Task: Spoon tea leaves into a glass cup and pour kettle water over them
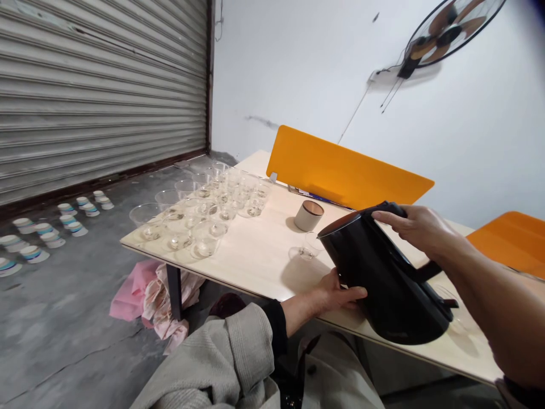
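Note:
A black electric kettle is tilted over the table, its mouth pointing left. My right hand is closed around the top of its handle, thumb lying along the upper edge. Against the lower side of the kettle's body rests my left hand, gripping it with the thumb on the near face; some of its fingers are hidden. Just beyond the mouth stands a clear plastic cup. I cannot make out any stream of water. A beige cylindrical cup with a brown inside stands a little further back.
Several clear plastic cups stand in rows on the table's left end. An orange divider panel runs behind. Another clear cup is partly visible right of the kettle. Several paper cups sit upside down on the floor beside pink cloth.

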Available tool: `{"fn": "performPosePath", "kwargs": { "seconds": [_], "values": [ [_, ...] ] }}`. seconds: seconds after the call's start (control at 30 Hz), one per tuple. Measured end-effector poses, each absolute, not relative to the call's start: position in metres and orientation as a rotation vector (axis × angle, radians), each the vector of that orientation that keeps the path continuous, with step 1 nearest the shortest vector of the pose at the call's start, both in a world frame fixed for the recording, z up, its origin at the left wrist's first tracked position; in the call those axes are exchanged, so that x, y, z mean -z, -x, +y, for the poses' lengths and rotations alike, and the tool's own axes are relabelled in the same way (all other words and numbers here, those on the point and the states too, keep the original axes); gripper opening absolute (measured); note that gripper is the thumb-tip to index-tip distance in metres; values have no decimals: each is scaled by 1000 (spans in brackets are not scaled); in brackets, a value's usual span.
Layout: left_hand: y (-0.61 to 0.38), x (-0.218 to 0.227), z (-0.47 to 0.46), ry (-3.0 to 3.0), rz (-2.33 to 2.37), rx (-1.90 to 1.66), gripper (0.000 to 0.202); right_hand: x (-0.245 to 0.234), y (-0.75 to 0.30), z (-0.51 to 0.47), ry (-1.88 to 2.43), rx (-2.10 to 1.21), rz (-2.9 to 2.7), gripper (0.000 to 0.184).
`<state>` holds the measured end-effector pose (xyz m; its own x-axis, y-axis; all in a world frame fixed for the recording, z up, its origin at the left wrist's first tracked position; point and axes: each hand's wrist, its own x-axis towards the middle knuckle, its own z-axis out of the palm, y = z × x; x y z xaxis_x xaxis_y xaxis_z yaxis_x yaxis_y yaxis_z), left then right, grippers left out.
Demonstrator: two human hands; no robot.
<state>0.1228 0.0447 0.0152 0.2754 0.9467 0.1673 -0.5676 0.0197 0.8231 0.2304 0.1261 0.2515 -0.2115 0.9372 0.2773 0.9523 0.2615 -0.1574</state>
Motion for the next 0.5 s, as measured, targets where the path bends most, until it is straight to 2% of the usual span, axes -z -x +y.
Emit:
{"fn": "performPosePath", "kwargs": {
  "seconds": [0.17,0.5],
  "values": [
    [-122,-15,44,-940,494,-1242,108,-253,-227,125,1749,66,-2234,60],
    [-121,-13,44,-944,498,-1253,95,-253,-218,121,1696,13,-2251,58]
  ]
}}
